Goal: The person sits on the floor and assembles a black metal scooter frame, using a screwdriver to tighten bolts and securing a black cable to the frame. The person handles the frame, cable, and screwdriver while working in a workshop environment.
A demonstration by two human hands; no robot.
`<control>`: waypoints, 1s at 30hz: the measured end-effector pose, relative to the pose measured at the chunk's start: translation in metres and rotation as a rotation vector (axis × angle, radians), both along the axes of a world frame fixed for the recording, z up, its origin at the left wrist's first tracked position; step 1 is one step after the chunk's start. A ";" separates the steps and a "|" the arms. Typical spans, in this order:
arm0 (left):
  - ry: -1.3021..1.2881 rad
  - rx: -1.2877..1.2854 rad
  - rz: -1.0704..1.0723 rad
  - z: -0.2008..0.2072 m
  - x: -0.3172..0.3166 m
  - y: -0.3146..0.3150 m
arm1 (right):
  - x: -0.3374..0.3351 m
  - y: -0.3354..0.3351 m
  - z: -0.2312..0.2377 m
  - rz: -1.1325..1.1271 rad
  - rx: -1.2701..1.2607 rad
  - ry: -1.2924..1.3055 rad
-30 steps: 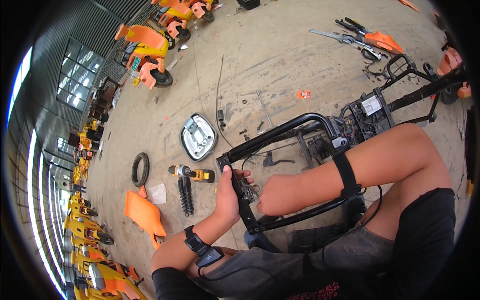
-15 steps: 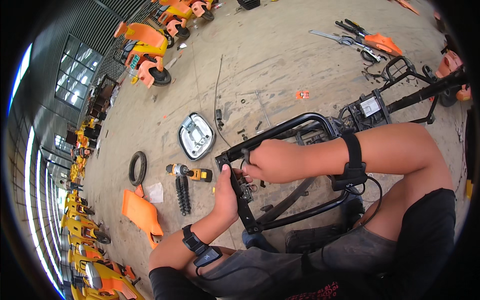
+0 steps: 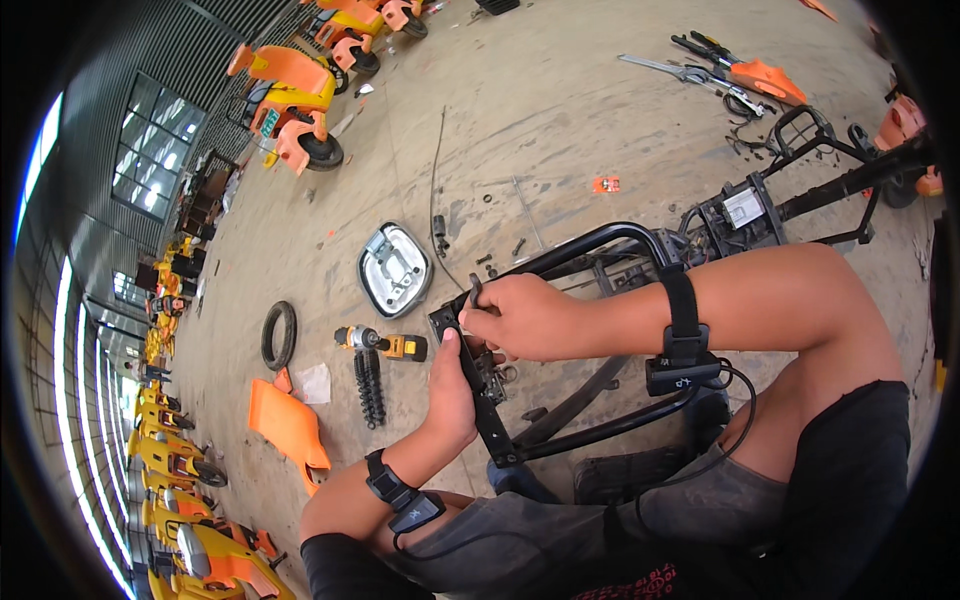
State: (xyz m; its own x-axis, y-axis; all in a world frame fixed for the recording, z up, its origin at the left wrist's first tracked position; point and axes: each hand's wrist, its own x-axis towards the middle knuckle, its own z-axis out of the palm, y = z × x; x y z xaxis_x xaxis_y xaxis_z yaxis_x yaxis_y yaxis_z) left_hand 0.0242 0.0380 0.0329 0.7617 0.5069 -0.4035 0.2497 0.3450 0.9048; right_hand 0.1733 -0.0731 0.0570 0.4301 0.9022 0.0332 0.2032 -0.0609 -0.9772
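A black tubular scooter frame [image 3: 590, 438] lies before me, its flat end bracket [image 3: 490, 425] turned to the left. My left hand [image 3: 453, 395] is closed around the middle of this bracket, thumb along its outer side. Over the bracket's far part, my right hand [image 3: 530, 315] is closed on a small dark tool, whose dark end [image 3: 475, 288] sticks out past the fingers. The tool's kind and its working end are hidden by the hand. Just inside the bracket, beside my fingertips, hangs a small metal lock-like part [image 3: 497, 380].
Left of the frame lie a cordless impact wrench [image 3: 385, 345], a black coil-spring shock absorber [image 3: 367, 390], a white-and-black shell [image 3: 395, 270], a tyre [image 3: 279, 336] and an orange panel [image 3: 287, 422]. Bolts [image 3: 487, 266] lie beyond the bracket. Yellow-orange scooters [image 3: 290, 95] stand farther off.
My right hand has shifted left toward the bracket's far corner, and the dark tool's end has turned with it. My left hand stays on the bracket.
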 end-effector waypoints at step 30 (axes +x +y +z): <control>0.016 0.002 0.014 0.003 0.001 -0.003 | -0.006 0.020 0.002 -0.099 -0.046 0.000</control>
State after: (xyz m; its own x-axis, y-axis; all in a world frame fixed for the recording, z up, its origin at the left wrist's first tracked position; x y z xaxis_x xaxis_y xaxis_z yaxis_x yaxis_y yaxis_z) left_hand 0.0256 0.0350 0.0355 0.7482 0.5181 -0.4145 0.2595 0.3465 0.9014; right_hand 0.1669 -0.0530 0.0586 0.5168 0.8561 -0.0069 0.1944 -0.1252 -0.9729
